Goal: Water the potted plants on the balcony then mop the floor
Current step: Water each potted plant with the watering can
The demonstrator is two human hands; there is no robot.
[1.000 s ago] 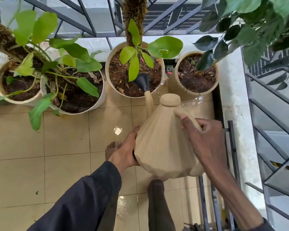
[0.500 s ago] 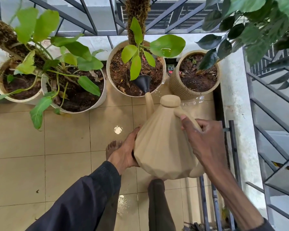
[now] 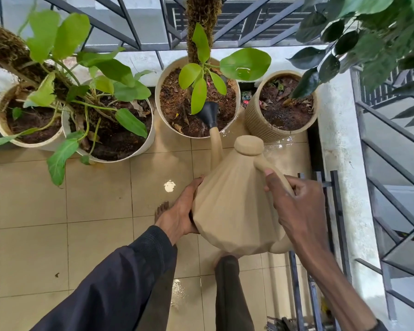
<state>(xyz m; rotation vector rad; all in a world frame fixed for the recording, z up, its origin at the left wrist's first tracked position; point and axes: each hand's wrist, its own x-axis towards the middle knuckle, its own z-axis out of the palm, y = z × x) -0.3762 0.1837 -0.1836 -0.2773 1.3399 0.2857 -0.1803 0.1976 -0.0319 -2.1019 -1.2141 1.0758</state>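
A beige faceted watering can (image 3: 234, 201) is tilted forward, its black rose (image 3: 209, 114) over the soil of the middle white pot (image 3: 234, 91) with a moss pole. My right hand (image 3: 294, 206) grips the can's handle. My left hand (image 3: 182, 211) presses flat against the can's left side, fingers straight. A ribbed beige pot (image 3: 251, 120) stands to the right of the middle pot. A larger white pot (image 3: 144, 144) with leafy stems and another pale pot (image 3: 0, 120) stand to the left.
The tiled floor (image 3: 101, 199) shows wet patches near the pots and by my feet. A metal railing (image 3: 129, 25) runs behind the pots. A white ledge (image 3: 339, 151) and dark metal bars (image 3: 335, 211) lie on the right. Dark foliage (image 3: 368, 32) hangs overhead at right.
Hardly anything has shifted; the can stays tilted with its rose over the middle pot and both hands keep their places.
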